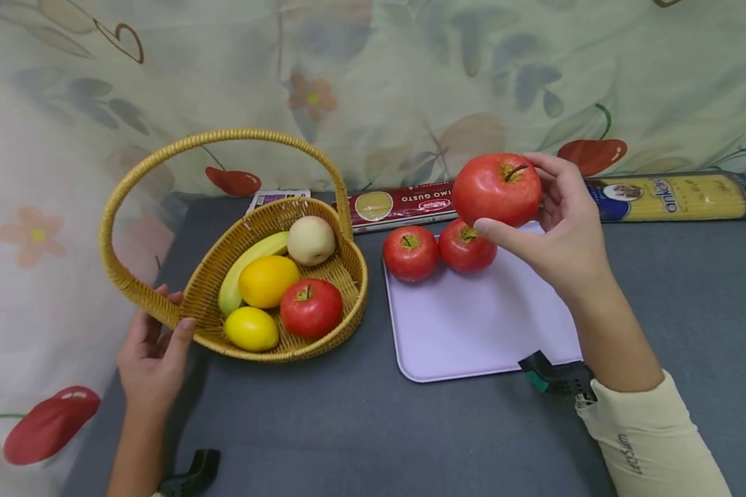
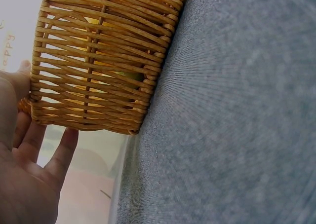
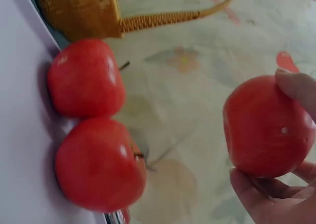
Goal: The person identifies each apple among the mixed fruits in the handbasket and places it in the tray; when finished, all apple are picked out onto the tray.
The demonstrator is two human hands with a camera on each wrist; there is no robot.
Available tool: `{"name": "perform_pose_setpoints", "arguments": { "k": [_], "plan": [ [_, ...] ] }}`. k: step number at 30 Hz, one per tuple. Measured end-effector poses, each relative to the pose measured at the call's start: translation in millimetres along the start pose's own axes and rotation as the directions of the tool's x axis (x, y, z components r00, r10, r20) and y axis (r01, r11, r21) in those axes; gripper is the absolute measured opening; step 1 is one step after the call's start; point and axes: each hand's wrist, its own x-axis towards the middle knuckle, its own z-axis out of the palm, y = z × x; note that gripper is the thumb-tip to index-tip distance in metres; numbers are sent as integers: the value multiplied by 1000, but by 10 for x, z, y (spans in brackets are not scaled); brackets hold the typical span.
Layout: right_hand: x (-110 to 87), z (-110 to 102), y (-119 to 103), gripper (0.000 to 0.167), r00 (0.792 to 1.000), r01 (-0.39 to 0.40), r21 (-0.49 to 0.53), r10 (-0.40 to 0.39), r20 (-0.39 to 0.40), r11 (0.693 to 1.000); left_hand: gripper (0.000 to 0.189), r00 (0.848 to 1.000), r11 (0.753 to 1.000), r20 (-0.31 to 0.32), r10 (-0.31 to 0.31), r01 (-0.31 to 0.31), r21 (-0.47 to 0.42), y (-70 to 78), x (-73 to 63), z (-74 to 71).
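Observation:
My right hand [image 1: 568, 231] grips a red apple [image 1: 496, 190], thumb on the near side, raised above the lilac tray [image 1: 472, 331]. In the right wrist view the held apple [image 3: 266, 128] is well clear of two other red apples [image 3: 101, 165], which sit side by side on the tray. At the left, my left hand [image 1: 152, 359] holds the wicker basket [image 1: 298, 352] by its rim, where the arched handle joins it. A banana [image 1: 249, 266], a pale round fruit [image 1: 311, 240], an orange-yellow fruit [image 1: 269, 281], a lemon [image 1: 251, 328] and a red apple [image 1: 311, 308] lie inside.
Behind the tray lie a dark red box [image 1: 404, 207] and a yellow pasta packet [image 1: 677, 197], along the back edge of the grey table [image 1: 323, 428]. A floral cloth [image 1: 373, 83] hangs behind and to the left. The basket's tall handle arches above its rim.

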Motion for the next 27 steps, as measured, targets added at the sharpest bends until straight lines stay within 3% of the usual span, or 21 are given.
{"name": "perform_pose_setpoints", "arguments": {
  "k": [8, 14, 18, 21, 25, 27],
  "plan": [
    [94, -197, 179, 83, 996, -89, -101, 90, 12, 991, 56, 1000, 1000, 9, 6, -6, -1, -6, -2, -9],
    [141, -339, 366, 84, 975, -208, -207, 218, 30, 956, 56, 1000, 1000, 18, -14, 14, 17, 19, -1, -9],
    [169, -420, 490, 87, 944, -290, -286, 323, 75, 913, 56, 999, 999, 23, -35, 34, 41, 22, -5, -16],
    [190, -451, 599, 95, 912, -340, -375, 400, 93, 862, 57, 999, 998, 25, -46, 44, 49, 27, -4, -20],
    [208, -456, 759, 103, 866, -379, -469, 484, 123, 798, 56, 1000, 999, 14, -21, 21, 24, 54, 2, -6],
    [209, -454, 810, 104, 850, -385, -489, 507, 143, 783, 55, 1000, 1000, 8, 0, 0, 15, 88, 9, 7]
  ]
}}
